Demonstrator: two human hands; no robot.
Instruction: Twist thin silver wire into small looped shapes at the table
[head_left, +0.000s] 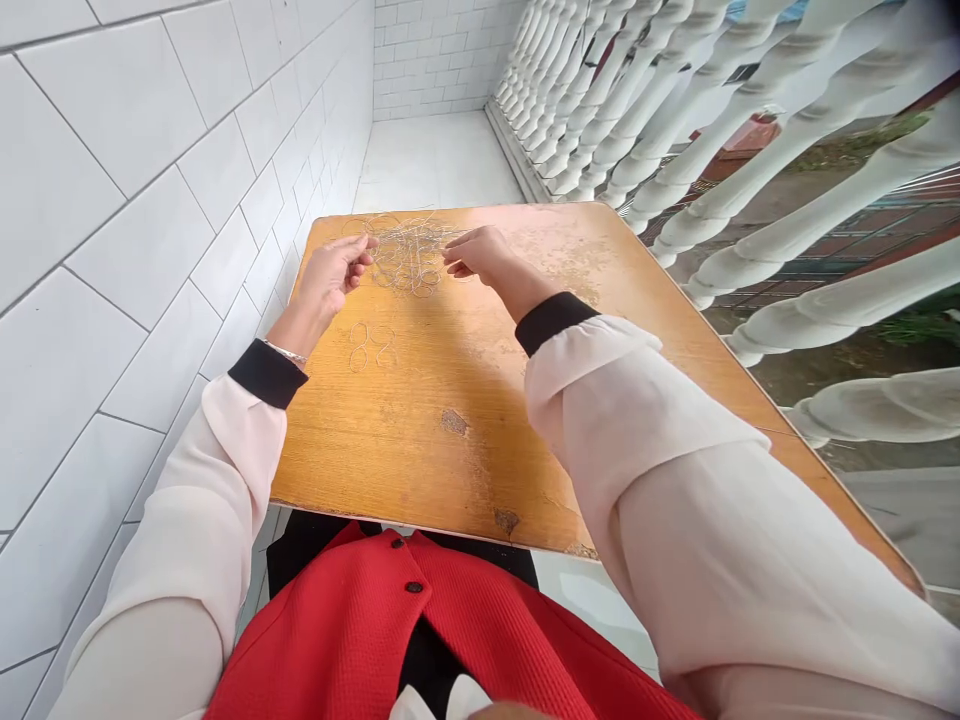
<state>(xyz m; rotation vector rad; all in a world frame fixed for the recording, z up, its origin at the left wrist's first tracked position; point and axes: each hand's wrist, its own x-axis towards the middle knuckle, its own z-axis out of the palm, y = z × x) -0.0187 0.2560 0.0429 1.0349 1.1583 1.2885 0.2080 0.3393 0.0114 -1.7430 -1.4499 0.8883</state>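
Near the far left corner of the wooden table, a loose tangle of thin, pale wire (409, 262) lies spread out in loops. My left hand (335, 270) is at its left edge, thumb and fingertips pinched together. My right hand (480, 254) is at its right edge, also in a pinch with the fingers curled. Fine wire strands run between the two hands, just over the tangle; which strand each hand grips is too thin to trace. Closer to me, two bent wire pieces, an 8-shaped one (359, 347) and an S-like one (385, 346), lie side by side.
The tabletop (390, 440) is worn, with chipped patches near its front edge. A white tiled wall (150, 260) runs close along the left. White balusters (720, 250) line the right side. White floor (435, 160) extends behind the table.
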